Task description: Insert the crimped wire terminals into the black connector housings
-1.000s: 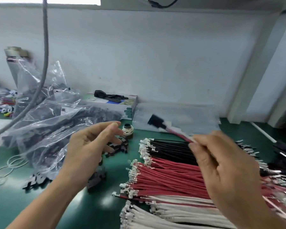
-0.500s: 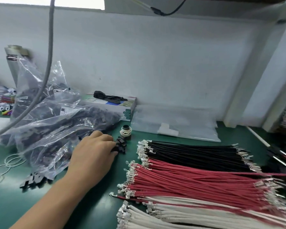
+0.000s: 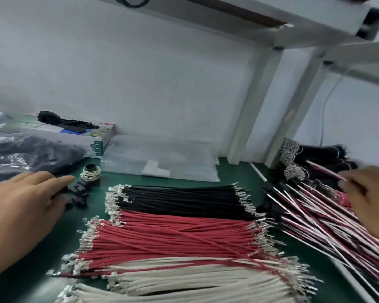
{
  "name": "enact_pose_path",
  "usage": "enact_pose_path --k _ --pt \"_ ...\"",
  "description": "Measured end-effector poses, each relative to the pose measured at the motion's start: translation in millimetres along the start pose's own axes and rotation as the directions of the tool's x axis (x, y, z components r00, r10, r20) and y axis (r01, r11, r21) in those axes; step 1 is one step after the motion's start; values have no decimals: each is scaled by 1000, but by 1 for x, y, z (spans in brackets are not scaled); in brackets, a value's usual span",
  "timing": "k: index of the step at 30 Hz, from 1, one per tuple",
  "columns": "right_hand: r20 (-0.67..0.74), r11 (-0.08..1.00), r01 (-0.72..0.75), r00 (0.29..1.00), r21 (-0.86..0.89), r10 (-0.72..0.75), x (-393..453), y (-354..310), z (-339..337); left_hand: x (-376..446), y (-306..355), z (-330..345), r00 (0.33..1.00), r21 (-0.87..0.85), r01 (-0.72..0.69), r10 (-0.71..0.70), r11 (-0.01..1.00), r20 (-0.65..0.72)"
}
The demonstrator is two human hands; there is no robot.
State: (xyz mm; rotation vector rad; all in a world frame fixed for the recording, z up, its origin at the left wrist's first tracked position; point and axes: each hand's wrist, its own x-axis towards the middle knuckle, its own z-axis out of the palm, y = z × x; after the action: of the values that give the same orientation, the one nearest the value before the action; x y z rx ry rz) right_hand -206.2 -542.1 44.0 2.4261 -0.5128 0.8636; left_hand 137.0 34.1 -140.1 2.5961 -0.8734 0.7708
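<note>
Loose black connector housings (image 3: 80,193) lie on the green mat at the left. My left hand (image 3: 24,204) reaches over them with its fingers stretched out, the fingertips touching the small pile. Rows of crimped wires fill the middle: black wires (image 3: 184,197), red wires (image 3: 173,235) and white wires (image 3: 184,283), metal terminals at both ends. My right hand (image 3: 368,200) hovers, blurred, over a pile of finished red-and-white wire assemblies (image 3: 319,217) at the right. One red-and-white wire (image 3: 324,169) ends at its fingertips; whether the fingers hold it is unclear.
Clear bags of black housings (image 3: 20,154) lie at the far left beside a box (image 3: 81,136). A small spool with rubber bands (image 3: 92,172) and a flat plastic bag (image 3: 162,160) sit behind the wires. Bundled black wires (image 3: 315,158) are stacked at the far right by white frame posts (image 3: 249,110).
The view has swung right. My right hand, which held a finished wire assembly a second ago, has moved right to the pile of assemblies. My left hand dropped onto the loose housings.
</note>
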Motion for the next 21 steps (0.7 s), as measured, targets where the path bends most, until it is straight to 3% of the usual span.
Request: enact_pose_path --k 1,3,4,7,8,12,16,18,21 --pt "-1 996 -92 996 -1 92 -16 12 15 -4 1 2 999 -11 -35 35 999 -14" --pt "249 977 -202 952 63 181 -45 22 27 -9 21 -9 998 -17 -56 55 998 -29" --pt "305 958 -278 920 65 247 -51 30 32 -7 38 -22 999 -22 -30 29 999 -28" --pt "223 978 -196 959 79 174 -49 41 47 11 84 -70 987 -91 75 -87 993 -133" --pt "264 942 -197 956 273 124 -49 31 37 13 96 -81 982 -117 83 -101 990 -159" --pt "156 819 -215 976 532 155 3 -85 -29 16 117 -92 977 -121 90 -111 989 -183" --pt "161 688 -9 974 726 -158 38 -212 -45 14 122 -96 982 -137 90 -111 986 -154" --pt "254 665 -10 929 746 -271 51 -259 -31 11 123 -95 983 -185 92 -120 978 -142" --pt "385 668 -84 866 739 -318 65 -301 -5 10 122 -95 977 -234 83 -125 969 -170"
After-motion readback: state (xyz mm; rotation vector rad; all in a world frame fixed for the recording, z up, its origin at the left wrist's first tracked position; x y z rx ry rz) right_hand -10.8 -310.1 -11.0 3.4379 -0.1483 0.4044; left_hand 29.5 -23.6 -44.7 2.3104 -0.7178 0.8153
